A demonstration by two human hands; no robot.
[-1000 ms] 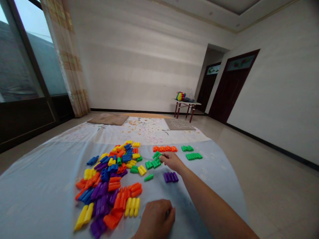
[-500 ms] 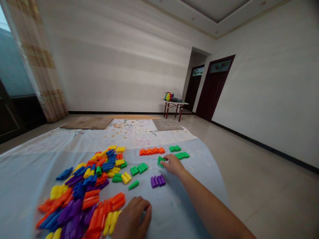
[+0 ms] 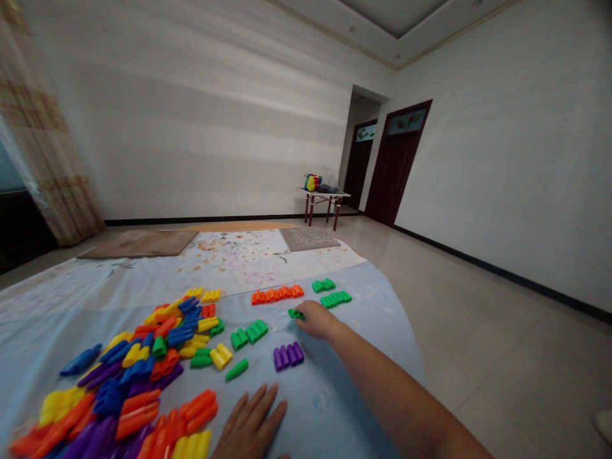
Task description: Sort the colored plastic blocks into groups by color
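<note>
My right hand point(image 3: 316, 320) pinches a small green bullet-shaped plastic block piece point(image 3: 296, 314) just above the blue cloth. Behind it stand a row of orange blocks point(image 3: 277, 294) and two groups of green blocks point(image 3: 336, 299). Nearer me is a purple row point(image 3: 289, 356). Farther left lie more joined green blocks point(image 3: 249, 335) and a single green block point(image 3: 236, 370). My left hand point(image 3: 252, 422) rests with spread fingers on the cloth, palm down and holding nothing, beside yellow blocks point(image 3: 192, 445) at the edge of the big mixed pile point(image 3: 138, 408).
A blue cloth point(image 3: 344, 389) and a flowered cloth point(image 3: 248, 255) cover the surface. Two flat mats, one brown point(image 3: 138, 244) and one grey point(image 3: 310, 238), lie toward the far edge. A small table point(image 3: 329, 194) with a colourful bag stands by the wall.
My left hand has gone from curled to spread flat on the cloth. The green piece in my right hand has tilted. The view has swung slightly to the right.
</note>
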